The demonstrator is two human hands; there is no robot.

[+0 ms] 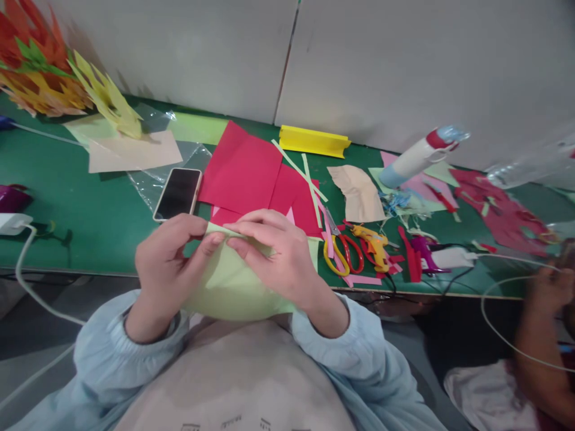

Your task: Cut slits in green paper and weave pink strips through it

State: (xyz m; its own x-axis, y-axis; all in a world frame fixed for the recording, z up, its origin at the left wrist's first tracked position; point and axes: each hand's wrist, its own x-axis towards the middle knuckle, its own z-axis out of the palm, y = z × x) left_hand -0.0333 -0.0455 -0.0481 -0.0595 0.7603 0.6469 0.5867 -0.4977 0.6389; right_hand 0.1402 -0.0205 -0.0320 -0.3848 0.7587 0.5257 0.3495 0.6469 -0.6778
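A sheet of pale green paper (pixel 233 284) hangs between my two hands, its top edge folded or rolled over. My left hand (pixel 173 263) pinches that edge between thumb and forefinger. Close beside it, my right hand (pixel 281 257) grips the same edge with its thumb below and fingers on top. The lower part of the sheet bows toward my body. Just beyond my hands lie red paper sheets (pixel 242 167), with narrow pale green strips (pixel 309 179) on them. A smartphone (pixel 178 193) rests left of the red paper.
To the right are scissors (pixel 344 254), a yellow glue gun (pixel 372 244), a purple glue gun (pixel 424 254) and a tilted bottle (pixel 417 157). A yellow folded piece (pixel 314 141) stands by the wall. Orange paper flames (pixel 40 66) stand far left. Another person's hand (pixel 550 290) is at the right edge.
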